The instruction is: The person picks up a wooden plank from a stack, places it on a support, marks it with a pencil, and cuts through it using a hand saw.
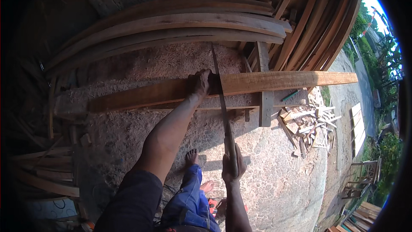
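Observation:
A long wooden plank (270, 81) lies crosswise in front of me, its right part sunlit and its left part in shade. My left hand (201, 85) is closed over the plank, just left of a handsaw (222, 103). My right hand (234, 164), nearer to me, is wrapped round the saw's handle. The blade runs away from me across the plank, and its tip shows beyond the far edge. How deep the blade sits in the wood I cannot tell.
A wooden trestle leg (266, 109) stands under the plank's right part, with a green pencil-like stick (290, 95) beside it. Long boards (171, 21) are stacked at the back, and more boards (317, 30) lean at the right. Offcuts (309, 124) lie heaped on the sunlit ground.

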Tool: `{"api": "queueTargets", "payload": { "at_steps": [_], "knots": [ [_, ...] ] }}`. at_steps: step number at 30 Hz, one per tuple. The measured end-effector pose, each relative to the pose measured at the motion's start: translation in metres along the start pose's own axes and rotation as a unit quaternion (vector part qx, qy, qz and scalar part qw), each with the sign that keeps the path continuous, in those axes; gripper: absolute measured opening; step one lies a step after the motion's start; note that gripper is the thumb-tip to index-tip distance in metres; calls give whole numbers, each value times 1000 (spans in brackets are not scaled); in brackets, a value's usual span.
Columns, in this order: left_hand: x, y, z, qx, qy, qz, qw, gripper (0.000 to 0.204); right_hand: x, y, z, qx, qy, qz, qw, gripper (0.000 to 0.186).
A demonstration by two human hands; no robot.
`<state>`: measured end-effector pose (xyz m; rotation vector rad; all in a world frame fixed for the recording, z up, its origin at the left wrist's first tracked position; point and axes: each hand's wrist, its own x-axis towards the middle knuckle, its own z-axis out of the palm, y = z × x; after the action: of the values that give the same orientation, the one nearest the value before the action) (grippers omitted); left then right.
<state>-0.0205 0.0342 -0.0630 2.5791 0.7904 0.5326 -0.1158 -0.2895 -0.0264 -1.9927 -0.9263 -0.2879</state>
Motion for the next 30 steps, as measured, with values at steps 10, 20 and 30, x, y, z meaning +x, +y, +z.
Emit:
{"api": "queueTargets", "payload": {
  "at_steps": [10, 20, 30],
  "knots": [
    [-3, -34, 18, -39, 94, 26, 994, 19, -55, -4, -26, 16, -35, 53, 998, 44],
    [-5, 3, -10, -64, 67, -24, 995, 11, -56, -9, -41, 27, -66, 75, 995, 44],
    [-1, -29, 18, -46, 74, 13, 996, 19, -33, 2, -19, -5, -51, 5, 999, 48]
  ]
}}
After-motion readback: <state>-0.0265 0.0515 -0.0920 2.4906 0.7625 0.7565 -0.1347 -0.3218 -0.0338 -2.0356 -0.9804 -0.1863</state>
